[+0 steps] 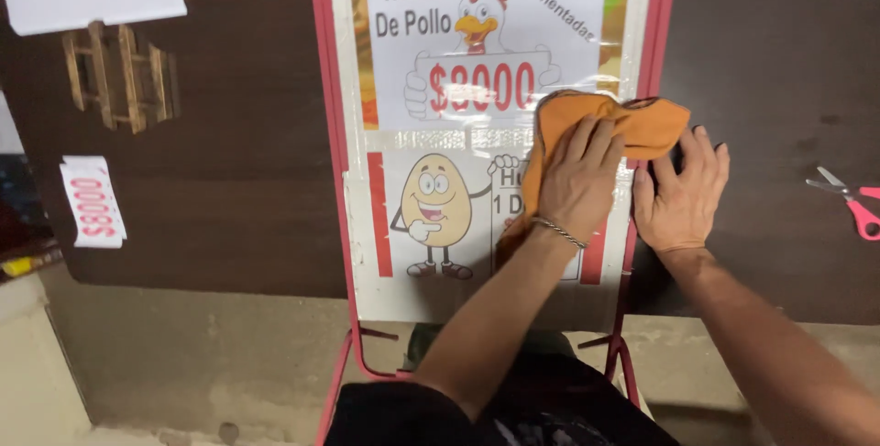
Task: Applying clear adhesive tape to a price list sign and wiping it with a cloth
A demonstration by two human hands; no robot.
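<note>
Nearest the camera are two bare forearms, reaching up from a dark-clothed lap toward a red-framed sign board (332,134) laid on a dark wooden table (229,189). The left hand (579,180), a thin chain at its wrist, lies flat with fingers spread on an orange cloth (632,125), pressing it against the board's glossy laminated face near the right edge — not gripping, just palm down on the fabric. The right hand (680,194) rests just beside it, fingers open and splayed over the red frame and the table's edge, touching the cloth's lower corner; it holds nothing.

The cloth sits about mid-height on the poster, over the seam between the upper sheet with a cartoon chicken (478,8) and the lower one with a cartoon egg (436,203). Judging by that position, the wiping looks partway through; no visible dirt marks which areas are finished — glare hides the surface.

Farther out, pink-handled scissors (848,198) lie well to the right, a small wooden crate (121,75) and a white price slip (92,200) to the left.
</note>
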